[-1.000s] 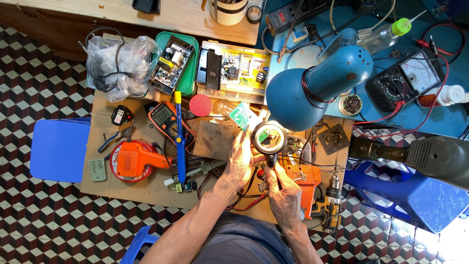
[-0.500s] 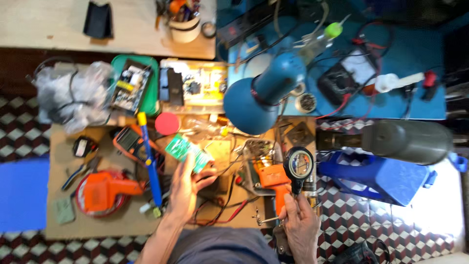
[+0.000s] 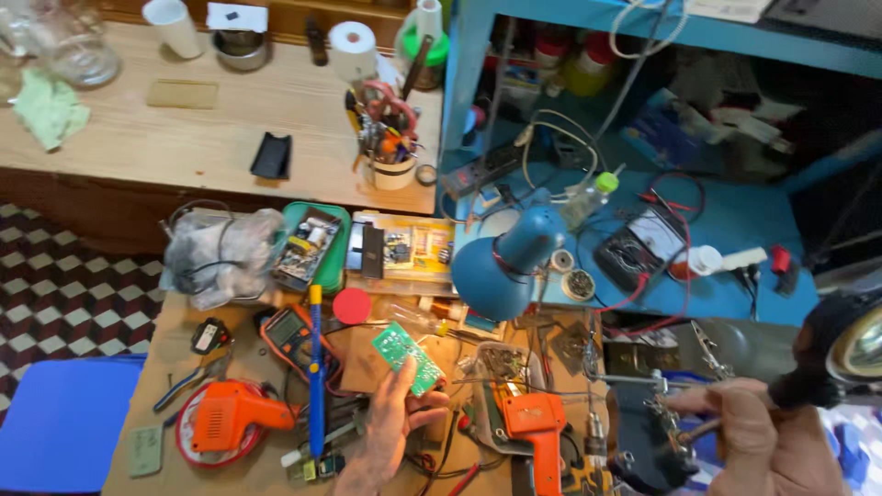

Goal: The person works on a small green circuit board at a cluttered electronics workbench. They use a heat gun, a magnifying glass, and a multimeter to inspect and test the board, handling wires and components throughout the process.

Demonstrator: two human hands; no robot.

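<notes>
My left hand (image 3: 393, 424) holds a small green circuit board (image 3: 407, 356) by its lower edge, above the cluttered cardboard work surface (image 3: 165, 344). Far to the right, my right hand (image 3: 763, 439) grips the black handle of a round magnifying glass (image 3: 850, 347), whose lens sits at the frame's right edge. Just left of that hand stands a dark helping-hands stand (image 3: 654, 418) with metal clips. An orange soldering gun (image 3: 537, 424) lies between the two hands.
A blue desk lamp (image 3: 501, 266) hangs over the middle. Left of the board lie a blue-handled tool (image 3: 315, 358), an orange-edged multimeter (image 3: 288, 329), a red lid (image 3: 352, 306) and a second orange soldering gun (image 3: 230, 413). An analog meter (image 3: 641, 243) sits on the blue table.
My hands have parted: the right hand has carried the magnifying glass away to the far right, and the left keeps the green board raised. The camera has tilted up and sits closer.
</notes>
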